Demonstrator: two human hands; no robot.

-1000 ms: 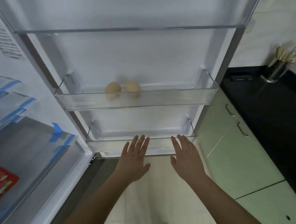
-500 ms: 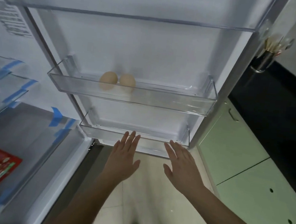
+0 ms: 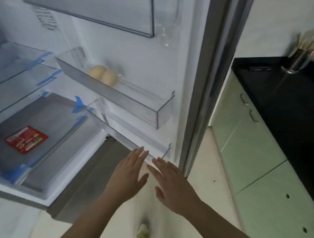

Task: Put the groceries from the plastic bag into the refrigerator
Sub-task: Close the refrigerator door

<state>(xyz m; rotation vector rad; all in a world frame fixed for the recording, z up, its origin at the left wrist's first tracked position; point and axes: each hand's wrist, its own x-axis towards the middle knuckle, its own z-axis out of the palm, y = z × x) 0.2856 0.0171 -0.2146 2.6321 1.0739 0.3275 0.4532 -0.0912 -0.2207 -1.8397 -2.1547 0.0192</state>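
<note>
Open white refrigerator (image 3: 159,47) with three clear plastic door bins (image 3: 127,100); the middle bin holds two tan eggs (image 3: 103,75). One red flat packet (image 3: 26,140) lies in the lower drawer. Left hand (image 3: 127,175) and right hand (image 3: 174,188), fingers straight and empty, reach the lowest bin's front edge.

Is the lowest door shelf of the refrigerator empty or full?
Empty: nothing shows through the clear lowest door shelf; the two eggs sit in the shelf above.

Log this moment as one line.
left hand: open, empty | right hand: open, empty | two tan eggs: in clear door bin | red packet: fridge drawer
</note>
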